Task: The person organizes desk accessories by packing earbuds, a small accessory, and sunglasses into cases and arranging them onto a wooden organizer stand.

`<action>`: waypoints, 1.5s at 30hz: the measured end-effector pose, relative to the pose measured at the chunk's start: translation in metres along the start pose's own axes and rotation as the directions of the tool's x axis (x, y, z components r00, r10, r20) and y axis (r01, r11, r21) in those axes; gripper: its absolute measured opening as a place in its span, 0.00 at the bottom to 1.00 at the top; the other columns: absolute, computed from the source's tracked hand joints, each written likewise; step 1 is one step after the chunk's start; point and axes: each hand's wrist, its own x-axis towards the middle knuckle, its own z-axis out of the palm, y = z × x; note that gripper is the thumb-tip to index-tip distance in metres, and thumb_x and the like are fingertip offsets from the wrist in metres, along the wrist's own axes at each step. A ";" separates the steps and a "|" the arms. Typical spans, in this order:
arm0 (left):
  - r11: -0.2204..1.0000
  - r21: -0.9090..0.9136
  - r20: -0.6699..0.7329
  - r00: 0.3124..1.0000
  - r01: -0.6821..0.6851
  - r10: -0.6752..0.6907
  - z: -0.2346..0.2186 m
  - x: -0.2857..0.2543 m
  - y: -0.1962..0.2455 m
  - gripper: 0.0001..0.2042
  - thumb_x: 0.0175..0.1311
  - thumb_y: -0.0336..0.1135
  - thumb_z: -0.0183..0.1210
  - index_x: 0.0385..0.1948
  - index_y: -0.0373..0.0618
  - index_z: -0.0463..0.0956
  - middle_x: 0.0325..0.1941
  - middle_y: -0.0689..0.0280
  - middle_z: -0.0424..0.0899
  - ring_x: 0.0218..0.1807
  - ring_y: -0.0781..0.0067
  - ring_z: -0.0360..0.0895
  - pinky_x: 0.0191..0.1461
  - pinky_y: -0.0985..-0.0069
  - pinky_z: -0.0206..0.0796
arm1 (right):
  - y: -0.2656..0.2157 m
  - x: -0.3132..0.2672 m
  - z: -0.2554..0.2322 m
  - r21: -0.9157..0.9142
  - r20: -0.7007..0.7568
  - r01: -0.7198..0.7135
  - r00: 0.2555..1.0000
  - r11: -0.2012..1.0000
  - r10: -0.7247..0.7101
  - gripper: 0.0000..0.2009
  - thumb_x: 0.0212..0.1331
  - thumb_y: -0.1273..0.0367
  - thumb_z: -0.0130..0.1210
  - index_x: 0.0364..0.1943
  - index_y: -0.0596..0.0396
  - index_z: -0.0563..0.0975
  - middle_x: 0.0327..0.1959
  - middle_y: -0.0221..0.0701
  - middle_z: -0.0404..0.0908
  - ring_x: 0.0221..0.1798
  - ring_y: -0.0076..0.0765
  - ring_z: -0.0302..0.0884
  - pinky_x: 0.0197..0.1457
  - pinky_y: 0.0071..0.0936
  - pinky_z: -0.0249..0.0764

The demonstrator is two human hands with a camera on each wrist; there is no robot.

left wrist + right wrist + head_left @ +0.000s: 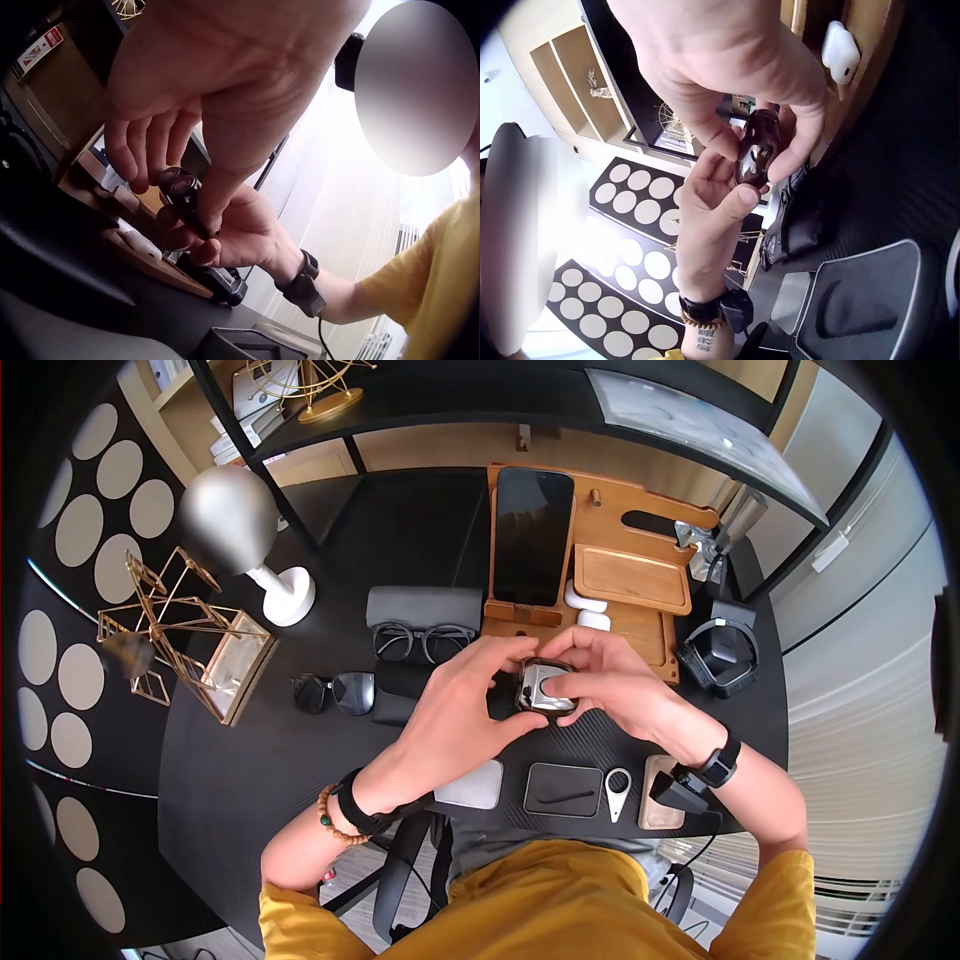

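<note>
A small electric shaver [538, 676] with a silver face and dark glossy rim is held between both hands over the desk. My left hand [455, 700] grips its left side, the thumb at the near edge and fingers at the far edge. Fingers of my right hand [630, 685] curl round the other side, the thumb lying across the silver face. Two round shaving heads [180, 182] show in the left wrist view. From the right wrist, its dark body [757, 154] looks shiny and rounded. Below the hands lies an open dark case [564, 790] with a thin black strip inside.
Left of the hands are eyeglasses [415, 645] and sunglasses [345, 693]. Behind stands a wooden organizer [635, 580] with a phone [534, 530] and white earbuds case [594, 620]. A watch [722, 655] sits right, a white lamp [285, 597] left. A pale ring-ended tool [617, 790] lies near the front edge.
</note>
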 end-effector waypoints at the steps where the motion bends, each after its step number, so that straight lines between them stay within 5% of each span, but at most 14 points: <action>1: 0.998 0.058 -0.038 0.999 -0.036 0.039 0.000 0.001 -0.004 0.34 0.55 0.29 0.85 0.67 0.42 0.83 0.59 0.58 0.89 0.58 0.62 0.90 0.56 0.67 0.83 | 0.003 0.006 -0.001 -0.009 -0.019 -0.016 1.000 1.000 0.015 0.20 0.69 0.74 0.71 0.61 0.60 0.77 0.55 0.38 0.89 0.50 0.29 0.90 0.42 0.29 0.93; 12: 0.997 0.074 -0.017 1.000 -0.008 0.009 -0.009 0.013 -0.037 0.27 0.58 0.25 0.81 0.62 0.36 0.85 0.59 0.57 0.88 0.57 0.59 0.90 0.60 0.67 0.84 | 0.016 0.034 0.013 -0.039 -0.141 0.022 0.990 0.999 -0.027 0.28 0.63 0.76 0.75 0.65 0.67 0.74 0.54 0.41 0.87 0.53 0.32 0.89 0.50 0.30 0.92; 14: 0.999 0.041 -0.032 0.999 0.023 -0.022 -0.006 0.015 -0.045 0.26 0.59 0.24 0.80 0.61 0.34 0.86 0.61 0.55 0.88 0.58 0.58 0.90 0.61 0.67 0.86 | 0.025 0.036 0.014 -0.208 -0.153 0.111 0.978 0.972 -0.145 0.33 0.60 0.79 0.76 0.69 0.68 0.71 0.55 0.42 0.87 0.55 0.34 0.89 0.53 0.32 0.90; 21: 0.995 0.092 -0.071 0.997 0.032 -0.025 0.003 0.017 -0.057 0.23 0.60 0.21 0.77 0.60 0.32 0.86 0.63 0.54 0.89 0.58 0.55 0.91 0.61 0.67 0.86 | 0.031 0.040 0.021 -0.381 -0.211 0.149 0.947 0.912 -0.243 0.35 0.60 0.82 0.75 0.73 0.70 0.73 0.52 0.38 0.89 0.47 0.30 0.90 0.56 0.28 0.88; 23: 0.981 0.194 -0.115 0.993 -0.016 0.039 0.006 0.018 -0.060 0.21 0.61 0.20 0.76 0.58 0.33 0.87 0.63 0.54 0.89 0.56 0.55 0.91 0.60 0.68 0.86 | 0.015 0.030 0.030 -0.628 -0.234 0.110 0.918 0.770 -0.322 0.23 0.57 0.79 0.76 0.57 0.73 0.82 0.41 0.50 0.90 0.45 0.48 0.94 0.52 0.39 0.88; 24: 0.981 0.193 -0.113 0.993 -0.016 0.038 0.006 0.018 -0.059 0.21 0.61 0.20 0.76 0.58 0.33 0.87 0.63 0.54 0.89 0.56 0.55 0.91 0.60 0.68 0.86 | 0.014 0.029 0.030 -0.627 -0.235 0.108 0.918 0.772 -0.320 0.23 0.57 0.79 0.76 0.57 0.73 0.82 0.41 0.50 0.90 0.45 0.48 0.94 0.52 0.39 0.88; 26: 0.976 0.219 -0.113 0.993 0.012 0.013 0.006 0.019 -0.057 0.19 0.62 0.20 0.76 0.56 0.34 0.89 0.62 0.54 0.89 0.52 0.56 0.92 0.58 0.68 0.86 | 0.013 0.027 0.027 -0.838 -0.121 0.136 0.898 0.529 -0.423 0.20 0.58 0.79 0.76 0.53 0.73 0.82 0.43 0.60 0.89 0.47 0.65 0.92 0.49 0.47 0.87; 29: 0.971 0.237 -0.140 0.989 -0.012 0.046 0.009 0.019 -0.059 0.18 0.61 0.19 0.76 0.55 0.36 0.90 0.58 0.56 0.89 0.49 0.58 0.91 0.56 0.69 0.86 | 0.028 0.032 0.019 -0.895 -0.045 0.218 0.823 0.389 -0.566 0.28 0.57 0.77 0.78 0.63 0.74 0.82 0.34 0.50 0.89 0.35 0.51 0.92 0.39 0.41 0.83; 32: 0.971 0.240 -0.146 0.989 0.001 0.035 0.011 0.019 -0.059 0.19 0.61 0.19 0.76 0.54 0.36 0.90 0.54 0.57 0.88 0.48 0.60 0.91 0.55 0.70 0.86 | 0.025 0.034 0.021 -0.857 -0.103 0.186 0.851 0.480 -0.514 0.26 0.57 0.78 0.77 0.60 0.72 0.83 0.32 0.50 0.90 0.33 0.54 0.92 0.38 0.41 0.83; 33: 0.973 0.230 -0.156 0.987 0.011 0.026 0.011 0.020 -0.057 0.18 0.60 0.18 0.77 0.53 0.36 0.90 0.51 0.58 0.88 0.47 0.61 0.91 0.53 0.70 0.87 | 0.015 0.028 0.026 -0.808 -0.141 0.145 0.893 0.571 -0.428 0.14 0.59 0.80 0.73 0.45 0.73 0.80 0.36 0.64 0.88 0.47 0.76 0.88 0.50 0.57 0.84; 37: 0.975 0.220 -0.170 0.985 0.040 -0.002 0.012 0.019 -0.055 0.16 0.61 0.18 0.77 0.51 0.36 0.90 0.49 0.58 0.88 0.45 0.63 0.92 0.51 0.71 0.87 | 0.018 0.030 0.023 -0.771 -0.172 0.153 0.884 0.619 -0.434 0.14 0.60 0.81 0.72 0.46 0.73 0.79 0.36 0.64 0.87 0.47 0.76 0.88 0.49 0.58 0.84; 39: 0.977 0.209 -0.173 0.985 0.046 -0.009 0.012 0.020 -0.056 0.16 0.61 0.18 0.77 0.51 0.36 0.90 0.49 0.58 0.88 0.45 0.63 0.92 0.50 0.71 0.88 | 0.027 0.034 0.017 -0.803 -0.135 0.234 0.823 0.548 -0.551 0.12 0.61 0.82 0.70 0.44 0.72 0.79 0.36 0.62 0.87 0.47 0.75 0.88 0.49 0.59 0.83; 45: 0.965 0.250 -0.172 0.985 0.074 -0.031 0.009 0.018 -0.043 0.17 0.59 0.18 0.77 0.50 0.37 0.89 0.49 0.57 0.87 0.46 0.58 0.92 0.50 0.67 0.86 | 0.010 0.017 0.007 -0.825 0.000 0.322 0.822 0.464 -0.570 0.08 0.62 0.81 0.69 0.41 0.66 0.80 0.41 0.55 0.87 0.48 0.72 0.86 0.52 0.56 0.82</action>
